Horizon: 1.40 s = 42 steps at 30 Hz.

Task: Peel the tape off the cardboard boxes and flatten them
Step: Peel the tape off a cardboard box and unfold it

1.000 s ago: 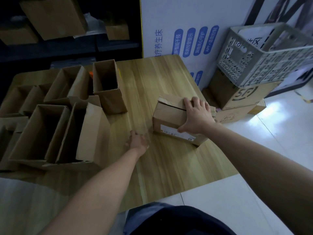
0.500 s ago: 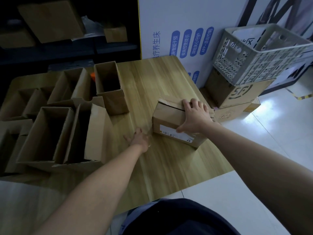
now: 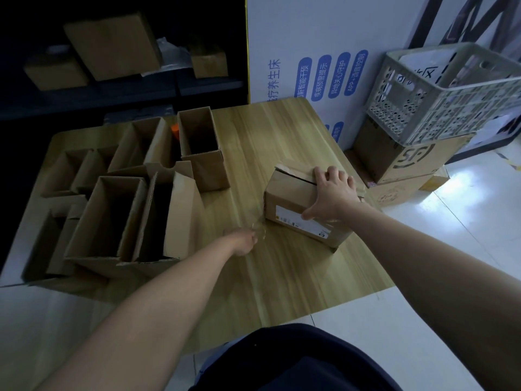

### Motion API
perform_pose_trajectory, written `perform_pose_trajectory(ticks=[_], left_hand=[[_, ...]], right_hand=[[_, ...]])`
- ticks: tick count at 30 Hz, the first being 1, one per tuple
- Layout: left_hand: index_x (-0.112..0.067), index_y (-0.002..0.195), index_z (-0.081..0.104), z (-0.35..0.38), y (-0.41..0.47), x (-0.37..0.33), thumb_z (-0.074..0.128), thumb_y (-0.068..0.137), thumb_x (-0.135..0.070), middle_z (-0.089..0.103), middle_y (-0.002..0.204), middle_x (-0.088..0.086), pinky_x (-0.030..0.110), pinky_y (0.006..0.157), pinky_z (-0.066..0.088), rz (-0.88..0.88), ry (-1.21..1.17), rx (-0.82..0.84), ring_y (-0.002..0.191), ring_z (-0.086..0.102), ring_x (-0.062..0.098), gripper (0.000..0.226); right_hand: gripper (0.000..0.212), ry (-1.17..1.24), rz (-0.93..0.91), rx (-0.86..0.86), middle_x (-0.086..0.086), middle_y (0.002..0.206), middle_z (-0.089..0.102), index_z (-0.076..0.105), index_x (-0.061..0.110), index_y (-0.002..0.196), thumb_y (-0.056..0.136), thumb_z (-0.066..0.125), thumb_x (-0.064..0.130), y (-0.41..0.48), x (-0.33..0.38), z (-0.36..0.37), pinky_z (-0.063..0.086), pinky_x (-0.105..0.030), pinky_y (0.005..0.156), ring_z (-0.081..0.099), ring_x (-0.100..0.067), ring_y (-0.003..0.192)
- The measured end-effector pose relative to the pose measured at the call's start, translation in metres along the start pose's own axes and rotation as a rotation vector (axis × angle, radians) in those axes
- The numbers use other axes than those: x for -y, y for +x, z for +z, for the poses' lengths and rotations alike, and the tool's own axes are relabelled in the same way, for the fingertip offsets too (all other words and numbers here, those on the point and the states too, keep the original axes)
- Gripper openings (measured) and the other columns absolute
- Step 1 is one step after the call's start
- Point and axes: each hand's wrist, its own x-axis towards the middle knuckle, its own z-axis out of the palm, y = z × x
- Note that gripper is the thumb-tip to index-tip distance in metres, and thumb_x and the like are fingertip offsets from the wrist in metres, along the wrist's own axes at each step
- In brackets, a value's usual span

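A small brown cardboard box (image 3: 290,197) with a white label lies on the wooden board (image 3: 282,272), right of centre. My right hand (image 3: 329,194) is clamped over its top right edge, fingers across the top flap and thumb on the front face. My left hand (image 3: 244,241) is closed just left of the box's lower corner, pinching a strip of clear tape (image 3: 259,228) that runs toward that corner. The top flap of the box looks slightly lifted.
Several opened cardboard boxes (image 3: 112,221) stand on the left half of the board, with a tall one (image 3: 203,153) behind. A grey plastic crate (image 3: 448,94) sits on stacked cartons (image 3: 406,162) on the floor at right. A white printed panel (image 3: 310,52) stands behind.
My left hand has closed from spread fingers into a pinch on the clear tape beside the box. My right hand stays on the box.
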Motion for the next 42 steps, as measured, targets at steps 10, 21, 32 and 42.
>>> perform_pose_trajectory(ticks=[10, 21, 32, 42], left_hand=[[-0.010, 0.113, 0.056, -0.003, -0.006, 0.006, 0.060, 0.090, -0.028, 0.063, 0.109, 0.010, 0.037, 0.086, 0.050, -0.128, -0.169, -0.344, 0.101, 0.061, 0.028, 0.029], [-0.004, 0.118, 0.064, -0.013, -0.008, 0.013, 0.050, 0.096, -0.010, 0.059, 0.125, 0.011, 0.028, 0.096, 0.044, -0.102, -0.257, -0.321, 0.116, 0.056, 0.025, 0.026], [-0.002, 0.104, 0.064, -0.012, -0.008, 0.009, 0.065, 0.087, -0.010, 0.064, 0.108, 0.012, 0.028, 0.083, 0.047, -0.173, -0.483, -0.323, 0.106, 0.060, 0.025, 0.019], [-0.006, 0.110, 0.062, -0.025, -0.010, 0.010, 0.049, 0.092, -0.001, 0.063, 0.115, 0.015, 0.043, 0.095, 0.051, -0.188, -0.859, -0.461, 0.105, 0.061, 0.032, 0.022]], right_hand=[[0.113, 0.016, -0.003, -0.008, -0.012, 0.142, 0.028, 0.017, 0.020, 0.147, 0.060, 0.080, 0.054, -0.001, 0.002, 0.003, 0.014, -0.053, 0.116, 0.024, -0.034, 0.135], [0.110, 0.018, -0.009, 0.000, -0.012, 0.141, 0.030, 0.019, 0.020, 0.146, 0.060, 0.080, 0.055, 0.001, 0.004, 0.002, 0.016, -0.053, 0.115, 0.026, -0.033, 0.134], [0.110, 0.021, -0.013, 0.014, -0.013, 0.141, 0.029, 0.020, 0.020, 0.145, 0.059, 0.080, 0.055, 0.005, 0.007, 0.003, 0.016, -0.054, 0.115, 0.026, -0.034, 0.134], [0.109, 0.022, -0.020, 0.017, -0.013, 0.140, 0.030, 0.020, 0.022, 0.145, 0.060, 0.079, 0.056, 0.006, 0.007, 0.000, 0.016, -0.054, 0.115, 0.027, -0.034, 0.133]])
